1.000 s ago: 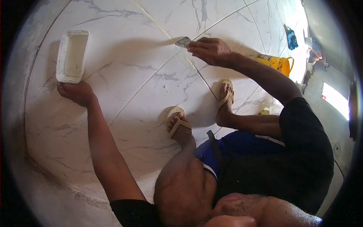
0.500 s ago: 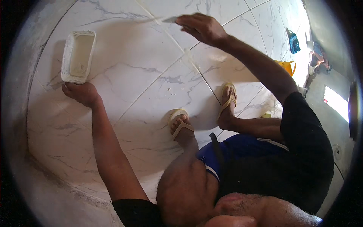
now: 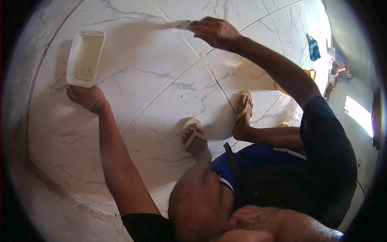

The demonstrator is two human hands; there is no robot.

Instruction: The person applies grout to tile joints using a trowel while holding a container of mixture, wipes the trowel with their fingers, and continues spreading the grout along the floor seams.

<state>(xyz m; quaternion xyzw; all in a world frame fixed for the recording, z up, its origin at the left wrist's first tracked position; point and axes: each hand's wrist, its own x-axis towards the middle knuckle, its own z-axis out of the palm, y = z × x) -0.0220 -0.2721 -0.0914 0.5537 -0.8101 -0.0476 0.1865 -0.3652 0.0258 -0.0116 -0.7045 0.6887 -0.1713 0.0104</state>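
I squat on a white marble-patterned tile floor [image 3: 153, 92]. My right hand [image 3: 215, 32] reaches far forward and grips a small flat metal scraper [image 3: 183, 25], its blade lying on a grout joint [image 3: 201, 60] between tiles. My left hand [image 3: 86, 99] rests flat on the floor, fingers closed, touching the near end of a white rectangular plastic tub [image 3: 85, 58] smeared with pale paste. Both my feet wear light sandals, the left sandal [image 3: 192, 131] and the right sandal [image 3: 244, 107], planted on the tiles.
A yellow object [image 3: 310, 74] lies behind my right arm, partly hidden. A blue cloth [image 3: 314, 50] sits farther off at the right. Rough unfinished floor edge [image 3: 68, 197] runs along the lower left. A bright opening [image 3: 356, 115] shows at the right.
My right hand has moved the scraper farther forward along the grout joint. My left hand and the tub have kept their places.
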